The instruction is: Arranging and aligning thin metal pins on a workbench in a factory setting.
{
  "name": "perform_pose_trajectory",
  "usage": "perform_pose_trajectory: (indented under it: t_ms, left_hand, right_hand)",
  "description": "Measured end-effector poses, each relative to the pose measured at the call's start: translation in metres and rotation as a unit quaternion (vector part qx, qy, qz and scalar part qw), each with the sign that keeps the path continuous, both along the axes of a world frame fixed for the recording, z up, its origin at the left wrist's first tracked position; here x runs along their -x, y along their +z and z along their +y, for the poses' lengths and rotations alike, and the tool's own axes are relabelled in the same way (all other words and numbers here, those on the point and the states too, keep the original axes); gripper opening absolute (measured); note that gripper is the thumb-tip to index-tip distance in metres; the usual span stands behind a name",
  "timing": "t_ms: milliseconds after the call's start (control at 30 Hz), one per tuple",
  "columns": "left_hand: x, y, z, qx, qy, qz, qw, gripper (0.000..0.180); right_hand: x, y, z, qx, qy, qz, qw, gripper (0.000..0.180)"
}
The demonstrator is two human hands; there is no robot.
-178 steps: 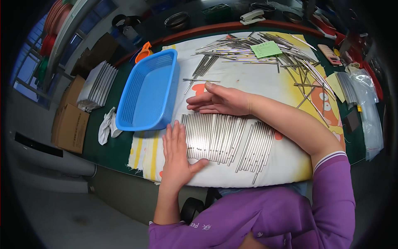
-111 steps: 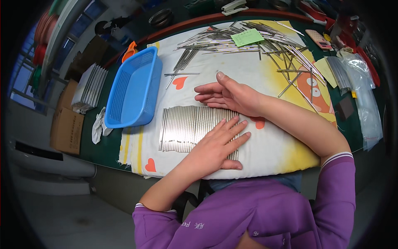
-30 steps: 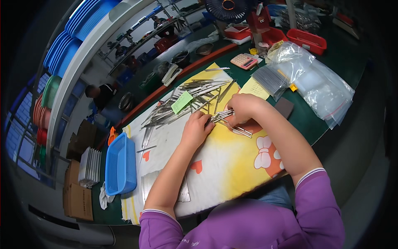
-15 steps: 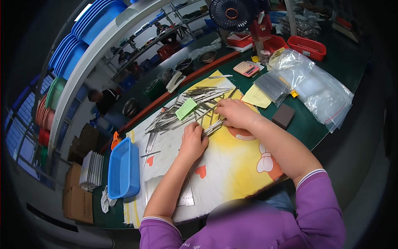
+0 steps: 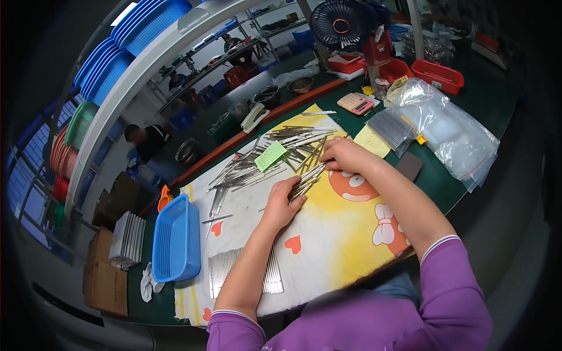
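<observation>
A small bundle of thin metal rods [image 5: 308,182] lies slantwise between my two hands, just above the cloth. My left hand [image 5: 283,203] is closed around the near end of the bundle, the thumb on the near side. At the far end, my right hand [image 5: 346,155] has its fingers bent down and closed on the rods; its fingertips are partly hidden. Just beyond is a loose, criss-crossed pile of similar rods [image 5: 234,169] with a green paper slip [image 5: 270,156] on top. Under my left forearm, a neat row of rods [image 5: 221,270] lies side by side.
A patterned cloth [image 5: 328,245] covers the green table. A blue basket [image 5: 193,257] stands at the left, with an orange tool [image 5: 164,198] behind it. To the right are a dark block [image 5: 409,167], clear plastic bags [image 5: 445,128], a pink calculator [image 5: 355,103] and a red basket [image 5: 439,76].
Both hands stay at the bundle, whose rods now look more fanned out. The whole view has shifted slightly, so the table things sit a little further right.
</observation>
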State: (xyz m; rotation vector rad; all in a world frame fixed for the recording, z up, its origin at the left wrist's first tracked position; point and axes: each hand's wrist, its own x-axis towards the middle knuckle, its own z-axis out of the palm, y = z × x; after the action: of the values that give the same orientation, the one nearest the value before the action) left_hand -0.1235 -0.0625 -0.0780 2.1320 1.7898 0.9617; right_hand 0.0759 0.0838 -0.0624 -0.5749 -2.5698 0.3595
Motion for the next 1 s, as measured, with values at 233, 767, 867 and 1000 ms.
perform_pose_trajectory:
  t_ms: [233,767,867,1000]
  left_hand:
    - [0.000,-0.001,-0.008,0.011,0.037,0.013,0.999,0.046]
    - [-0.011,0.007,-0.017,0.141,0.223,0.141,0.954,0.073]
    - [-0.008,0.001,-0.015,0.137,0.205,0.138,0.959,0.073]
    - [0.001,-0.007,-0.008,0.084,0.093,0.093,0.988,0.065]
  right_hand:
    - [-0.001,0.011,-0.012,0.064,0.041,0.019,0.997,0.042]
    - [-0.001,0.017,-0.012,0.106,-0.047,-0.049,0.992,0.018]
    - [0.008,0.018,-0.020,0.147,0.002,-0.043,0.988,0.025]
    - [0.016,0.014,-0.012,-0.015,-0.022,-0.015,1.000,0.034]
